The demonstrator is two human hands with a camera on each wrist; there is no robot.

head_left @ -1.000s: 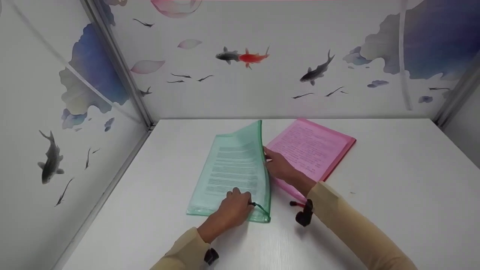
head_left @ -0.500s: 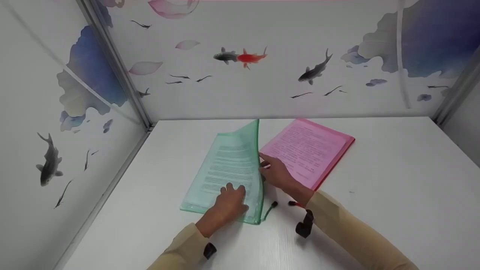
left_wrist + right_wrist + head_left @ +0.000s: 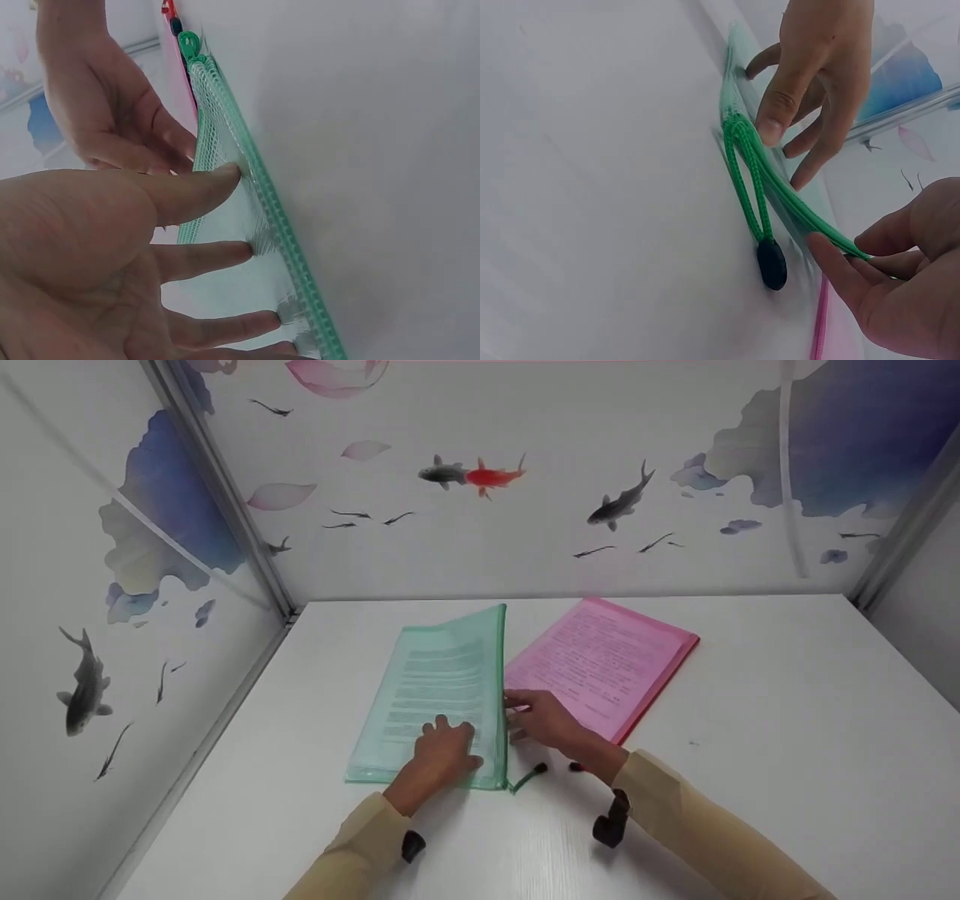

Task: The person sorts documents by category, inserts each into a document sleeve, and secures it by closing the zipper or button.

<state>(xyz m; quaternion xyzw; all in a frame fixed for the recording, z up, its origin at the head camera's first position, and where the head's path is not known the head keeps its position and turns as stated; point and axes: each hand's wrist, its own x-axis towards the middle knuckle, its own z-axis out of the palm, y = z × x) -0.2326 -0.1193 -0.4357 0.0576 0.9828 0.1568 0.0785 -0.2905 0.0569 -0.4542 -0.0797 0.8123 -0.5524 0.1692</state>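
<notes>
A translucent green zip folder (image 3: 420,660) with printed sheets inside lies on the table, its right edge raised a little. My left hand (image 3: 441,750) rests on its lower part with fingers spread; in the left wrist view the fingertips (image 3: 266,321) press the clear plastic. At the right edge, my right hand (image 3: 547,724) pinches the green zip edge (image 3: 802,214) between thumb and fingers, as the right wrist view shows. From the folder's lower right corner hangs a green cord pull (image 3: 757,195) with a black end, held by neither hand.
A pink folder (image 3: 600,667) with a printed sheet lies behind the right hand, partly beneath or beside the green one. Its pull's black end (image 3: 576,766) shows near the right wrist. White panels with painted fish (image 3: 495,476) border the white table (image 3: 787,720) at back and sides.
The left hand has let go of the cord pull and spread on the green folder. The right hand has slid down the folder's right edge, nearer me. The folder has shifted slightly left.
</notes>
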